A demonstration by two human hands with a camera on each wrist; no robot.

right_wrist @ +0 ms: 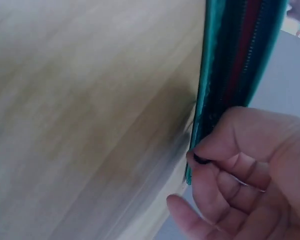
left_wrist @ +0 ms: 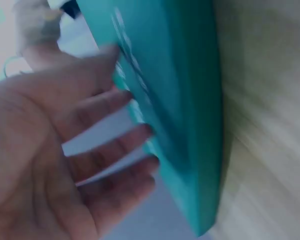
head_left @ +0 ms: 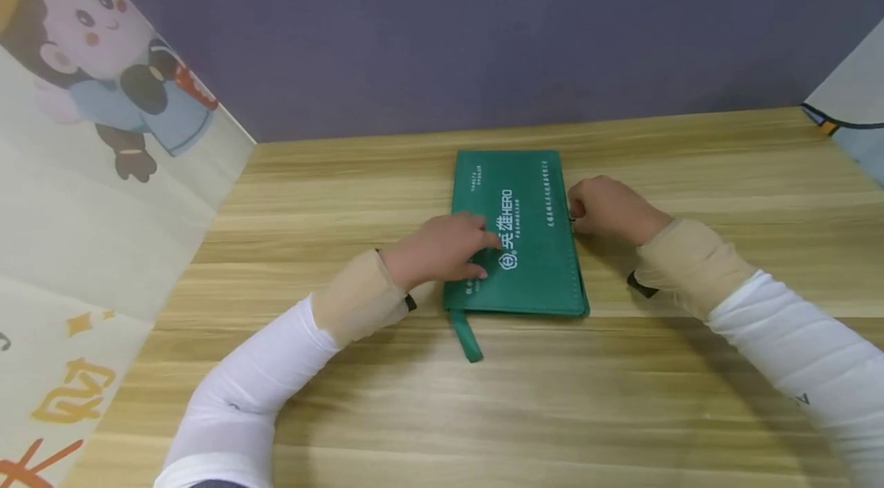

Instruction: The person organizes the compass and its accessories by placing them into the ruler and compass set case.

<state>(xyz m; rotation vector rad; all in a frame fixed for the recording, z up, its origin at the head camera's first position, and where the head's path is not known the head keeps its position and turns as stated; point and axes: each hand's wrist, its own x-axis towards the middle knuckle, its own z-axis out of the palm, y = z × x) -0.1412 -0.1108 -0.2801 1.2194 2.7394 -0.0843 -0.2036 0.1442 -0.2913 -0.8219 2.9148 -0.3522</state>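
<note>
A green zip case (head_left: pixel 528 285) with white lettering and a short green strap (head_left: pixel 466 336) lies flat on the wooden table. My left hand (head_left: pixel 445 246) rests fingertips on its top near the left edge; in the left wrist view its fingers (left_wrist: pixel 102 107) are spread and fairly straight. At the case's right edge is my right hand (head_left: pixel 615 208). Its thumb and index finger pinch a small black zipper pull (right_wrist: pixel 202 159), mostly hidden by the fingertips. Beyond them, the zipper (right_wrist: pixel 246 50) shows two rows of teeth standing apart, with a red strip visible between.
A dark purple-grey panel (head_left: pixel 483 35) stands behind the table (head_left: pixel 518 419). On the left, a pale wall (head_left: pixel 83 242) carries a cartoon figure and lettering. Another pale panel (head_left: pixel 856 74) rises at the far right.
</note>
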